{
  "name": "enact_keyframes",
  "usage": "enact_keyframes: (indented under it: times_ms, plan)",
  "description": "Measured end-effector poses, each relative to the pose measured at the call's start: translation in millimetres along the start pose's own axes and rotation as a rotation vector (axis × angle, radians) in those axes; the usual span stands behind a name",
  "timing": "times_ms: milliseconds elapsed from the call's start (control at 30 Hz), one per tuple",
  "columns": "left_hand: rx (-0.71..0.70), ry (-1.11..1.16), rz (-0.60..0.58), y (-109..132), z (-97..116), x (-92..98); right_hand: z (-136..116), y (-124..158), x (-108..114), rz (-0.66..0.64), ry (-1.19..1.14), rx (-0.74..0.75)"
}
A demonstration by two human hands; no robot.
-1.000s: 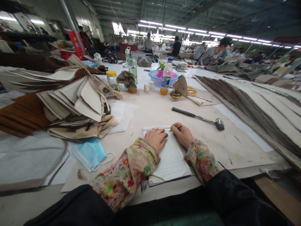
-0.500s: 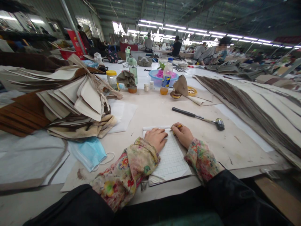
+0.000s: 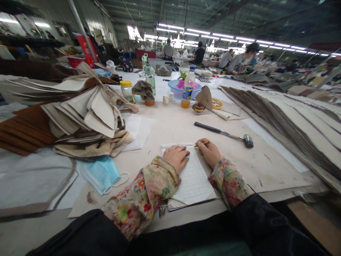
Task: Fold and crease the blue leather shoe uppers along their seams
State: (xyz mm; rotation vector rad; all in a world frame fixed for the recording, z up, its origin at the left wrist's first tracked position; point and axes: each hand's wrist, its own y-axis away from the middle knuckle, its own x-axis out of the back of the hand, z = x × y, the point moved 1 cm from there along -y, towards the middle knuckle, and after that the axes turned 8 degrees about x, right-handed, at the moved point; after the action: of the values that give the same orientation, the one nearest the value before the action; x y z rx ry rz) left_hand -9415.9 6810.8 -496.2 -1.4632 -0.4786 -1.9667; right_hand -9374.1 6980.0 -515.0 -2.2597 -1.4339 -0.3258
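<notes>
Presently, the step in hand is pencil entry on a gridded notepad (image 3: 193, 177), which lies at the table's near edge; the next stroke calls for the pad held steady. The right hand (image 3: 209, 153) has its fingers closed on a yellow pencil (image 3: 203, 143), and the left hand (image 3: 176, 158) rests on the pad, fingers loosely extended, gripping nothing. Floral cuffs (image 3: 229, 183) crinkle at both wrists. A pale blue surgical mask (image 3: 99, 174) lies left. Beyond, a black-handled mallet (image 3: 247, 140) lies on the table, between stiff stacked fabric panels (image 3: 287, 124) and a fanned tan bundle (image 3: 87, 113). A plastic bottle (image 3: 189, 85) stands farther off.
</notes>
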Motion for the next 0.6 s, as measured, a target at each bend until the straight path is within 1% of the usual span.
enact_keyframes:
  times_ms: [300,400,467,533,600]
  plan:
    - [-0.009,0.007,0.007,0,0,-1.0,2,0,-1,-0.017,-0.022,-0.01]
    - [0.007,0.039,0.017,-2,-5,5.4,2,-1,0,-0.004,-0.036,-0.015]
    - [0.07,0.055,0.069,-3,-14,14.4,1,-1,1,0.004,-0.054,-0.022]
    - [0.176,0.048,0.124,-5,-27,24.5,0,-1,3,0.011,-0.076,-0.028]
    - [0.274,0.026,0.107,-7,-42,31.5,-1,-1,5,0.02,-0.098,-0.034]
